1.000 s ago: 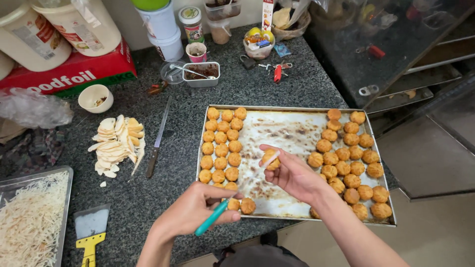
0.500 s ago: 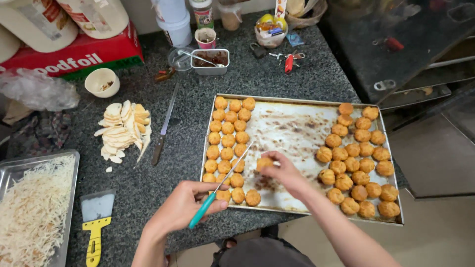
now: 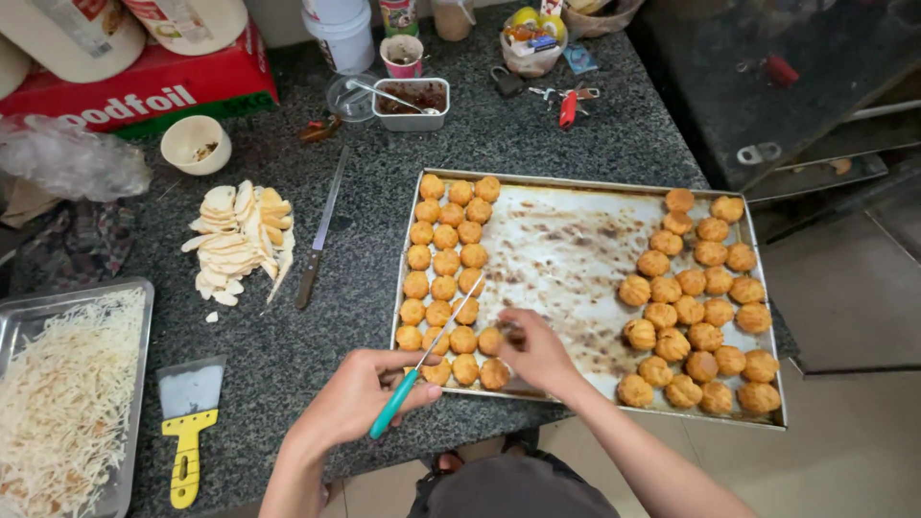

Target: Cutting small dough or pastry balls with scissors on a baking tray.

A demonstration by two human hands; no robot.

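Observation:
A metal baking tray (image 3: pixel 566 240) lies on the dark granite counter, with several golden baked puffs in rows at its left (image 3: pixel 446 264) and a looser cluster at its right (image 3: pixel 700 307). My left hand (image 3: pixel 360 393) grips a thin knife with a teal handle (image 3: pixel 395 407), its blade pointing up over the left rows. My right hand (image 3: pixel 537 355) rests at the tray's near edge, fingers closed around one puff beside the bottom row.
A pile of pale sliced pieces (image 3: pixel 240 240) and a long knife (image 3: pixel 321 230) lie left of the tray. A tray of shredded white strands (image 3: pixel 67 403) and a yellow-handled scraper (image 3: pixel 190 422) sit near left. Bowls, cups and jars crowd the back.
My right hand has come from the tray's middle down to its near edge by the bottom row of puffs. The knife hand stays close beside it.

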